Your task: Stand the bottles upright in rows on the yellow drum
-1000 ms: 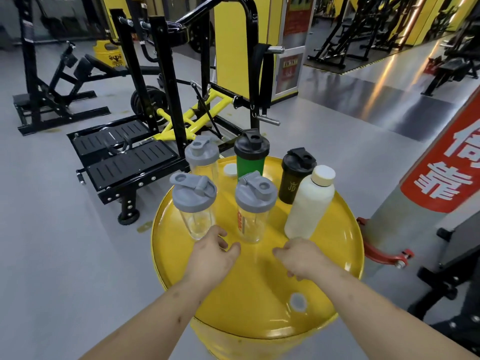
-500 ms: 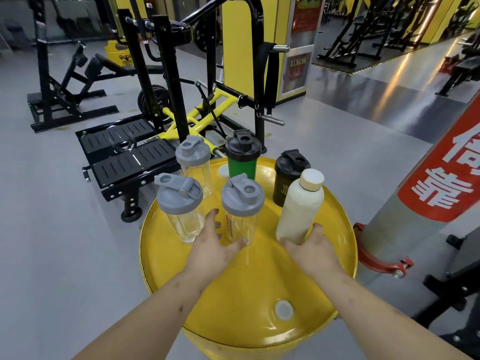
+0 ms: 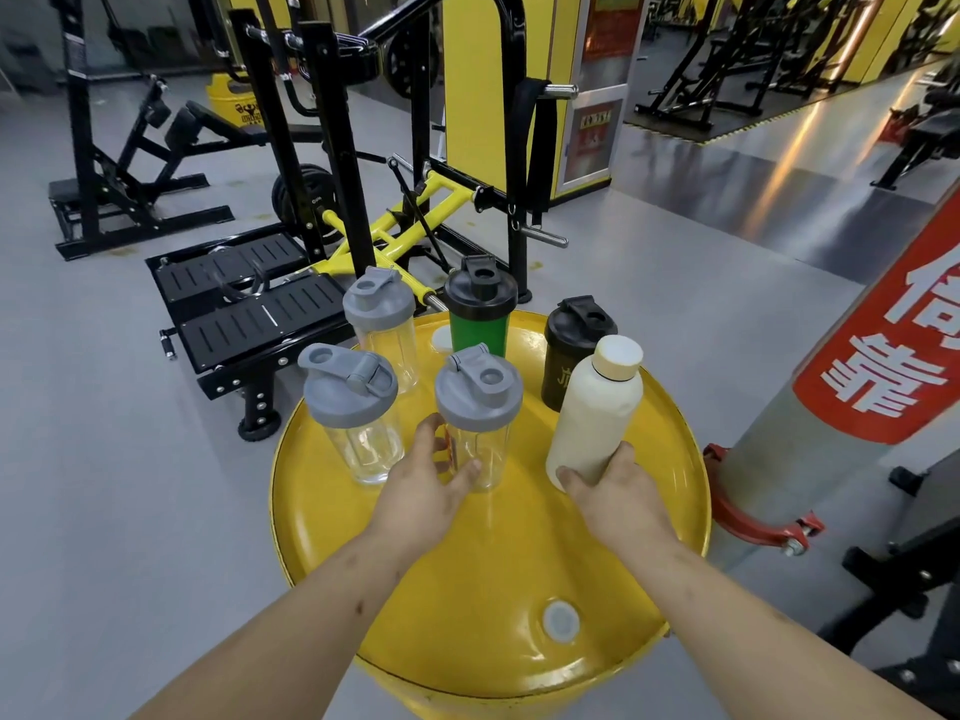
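Several bottles stand upright in two rows on the yellow drum (image 3: 493,579). The back row has a clear grey-lidded shaker (image 3: 382,330), a green black-lidded shaker (image 3: 480,314) and a black shaker (image 3: 569,350). In the front row stand a clear grey-lidded shaker (image 3: 353,413), a second clear grey-lidded shaker (image 3: 478,413) and a cream bottle (image 3: 595,407). My left hand (image 3: 423,485) wraps the base of the middle front shaker. My right hand (image 3: 618,491) grips the base of the cream bottle.
A black and yellow gym machine (image 3: 322,241) stands on the grey floor just behind the drum. A grey pillar with a red banner (image 3: 878,366) and red clamp rises close on the right. A white bung cap (image 3: 560,619) sits in the drum lid near me.
Both hands moved forward from the bare drum top. The left closed around the middle front shaker, the right around the cream bottle's base.
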